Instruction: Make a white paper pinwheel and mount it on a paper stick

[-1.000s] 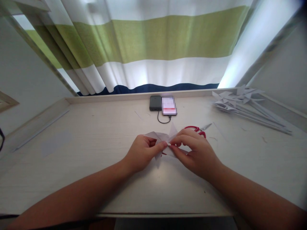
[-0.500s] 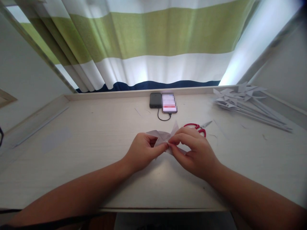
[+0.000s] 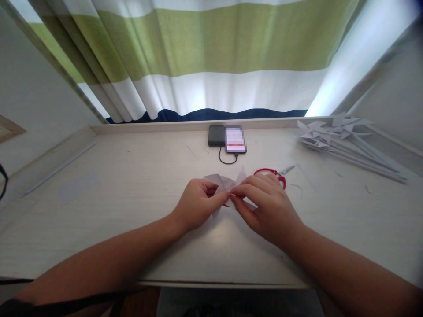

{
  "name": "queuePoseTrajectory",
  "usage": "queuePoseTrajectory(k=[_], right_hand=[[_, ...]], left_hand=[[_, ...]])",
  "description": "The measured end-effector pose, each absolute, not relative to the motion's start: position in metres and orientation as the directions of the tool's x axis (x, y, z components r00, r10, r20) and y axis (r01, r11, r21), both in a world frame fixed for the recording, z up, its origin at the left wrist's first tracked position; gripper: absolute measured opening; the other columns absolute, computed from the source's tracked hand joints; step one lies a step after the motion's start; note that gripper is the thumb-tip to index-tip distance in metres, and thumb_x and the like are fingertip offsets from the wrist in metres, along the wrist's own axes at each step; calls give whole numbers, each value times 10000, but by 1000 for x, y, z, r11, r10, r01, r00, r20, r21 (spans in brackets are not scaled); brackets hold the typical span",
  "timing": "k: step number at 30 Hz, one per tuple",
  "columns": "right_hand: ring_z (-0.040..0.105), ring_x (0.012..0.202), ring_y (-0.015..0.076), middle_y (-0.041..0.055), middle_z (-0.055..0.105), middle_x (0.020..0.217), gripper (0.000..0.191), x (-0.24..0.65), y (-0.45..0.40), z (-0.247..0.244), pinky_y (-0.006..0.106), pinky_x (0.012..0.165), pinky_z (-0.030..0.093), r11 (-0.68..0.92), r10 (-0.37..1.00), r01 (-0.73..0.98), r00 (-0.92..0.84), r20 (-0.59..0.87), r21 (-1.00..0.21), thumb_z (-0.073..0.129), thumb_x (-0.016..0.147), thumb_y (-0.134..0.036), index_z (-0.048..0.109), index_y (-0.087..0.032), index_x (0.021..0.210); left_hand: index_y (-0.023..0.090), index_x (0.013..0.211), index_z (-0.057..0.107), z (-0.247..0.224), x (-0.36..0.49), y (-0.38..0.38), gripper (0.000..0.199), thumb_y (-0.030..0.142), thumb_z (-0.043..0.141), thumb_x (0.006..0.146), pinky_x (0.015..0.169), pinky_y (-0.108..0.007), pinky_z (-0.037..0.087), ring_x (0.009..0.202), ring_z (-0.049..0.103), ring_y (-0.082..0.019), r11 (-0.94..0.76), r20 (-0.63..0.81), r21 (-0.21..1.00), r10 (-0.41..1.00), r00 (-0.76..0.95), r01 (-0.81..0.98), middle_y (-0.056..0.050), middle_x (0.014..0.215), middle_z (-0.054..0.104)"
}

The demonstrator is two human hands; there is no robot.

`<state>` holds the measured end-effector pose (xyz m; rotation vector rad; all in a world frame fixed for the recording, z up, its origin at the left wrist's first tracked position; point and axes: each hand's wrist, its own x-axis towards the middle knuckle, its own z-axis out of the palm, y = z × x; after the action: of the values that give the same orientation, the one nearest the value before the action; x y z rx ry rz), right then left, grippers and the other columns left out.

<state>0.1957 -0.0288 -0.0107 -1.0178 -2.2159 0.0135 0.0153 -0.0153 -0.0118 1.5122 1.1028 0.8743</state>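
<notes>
1. Folded paper [image 3: 222, 181] is showing between both hands, over the middle of the surface [image 3: 142, 176].
2. Left hand [image 3: 200, 202]: fingers are grasping its 9 o'clock side. Right hand [image 3: 269, 198]: fingers are pinching near its centre; the exact spot is hidden.
3. Both hands seem to be securing that centre; the next move is probably calling for a steady left grip.
4. Phone [image 3: 235, 139] and power bank [image 3: 216, 135] are lying towards 12 o'clock; scissors [image 3: 280, 173], towards 2, are possibly crowding the right hand; paper stars [image 3: 348, 130] are lying farther out.
</notes>
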Motion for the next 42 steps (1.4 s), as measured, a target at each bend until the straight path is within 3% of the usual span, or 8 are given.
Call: queuePoseTrajectory(k=[9,15,18,24,28,31,34,42], right_hand=[[477,730,195,48,607,744,145,194,-29,-14,368,717,333,697,623,701,-487,612,-151,524,853,-205,637,-161,773],[497,727,190,31,585,726,89,194,-27,-12,365,726,339,638,695,735,-419,584,-231,543,801,-172,580,-165,720],[511,735,189,24,579,729,63,195,-26,-11,364,731,343,623,721,728,-395,570,-284,551,795,-172,583,-171,740],[517,763,184,32,581,799,92,197,-28,-9,351,733,390,603,754,677,-312,578,-421,603,783,-243,583,-179,846],[538,722,170,32,599,817,315,202,-25,-7,302,632,425,405,901,644,-160,404,-648,692,711,-368,547,-176,915],[569,677,169,24,635,765,336,203,-20,-7,293,590,432,279,956,584,-243,164,-762,714,675,-454,591,-183,830],[585,616,159,16,654,689,257,202,-18,-8,274,540,422,175,948,523,-319,-2,-834,689,700,-426,635,-180,751],[585,598,148,38,677,659,167,197,-17,-8,258,532,406,93,943,442,-328,-65,-892,638,738,-305,684,-151,693]], left_hand=[[119,712,647,-12,18,-15,179,275,625,797,520,-191,388,548,501,-84,-63,-4,972,958,286,225,15,589,597],[137,768,602,-13,18,-19,83,205,649,769,516,-175,390,576,539,-82,-44,9,995,928,373,85,23,644,619],[145,895,608,-14,20,-20,168,150,666,737,581,-189,441,673,606,-110,5,-11,1000,907,421,17,-6,755,676],[123,914,661,-13,19,-16,199,108,640,716,580,-187,441,643,610,-110,37,-58,997,934,353,64,-13,719,691],[105,884,681,-9,17,-12,182,138,652,708,592,-198,457,646,629,-129,64,-92,991,962,258,115,-21,694,701],[111,922,685,-10,17,-12,218,160,651,713,580,-207,457,651,638,-141,66,-97,989,965,245,132,-28,723,713],[113,937,687,-11,17,-12,233,169,650,714,557,-206,451,627,635,-138,76,-108,987,965,241,139,-29,738,717],[122,905,696,-12,17,-14,196,173,635,725,565,-222,474,655,660,-162,14,-51,990,962,268,141,-32,721,719]])
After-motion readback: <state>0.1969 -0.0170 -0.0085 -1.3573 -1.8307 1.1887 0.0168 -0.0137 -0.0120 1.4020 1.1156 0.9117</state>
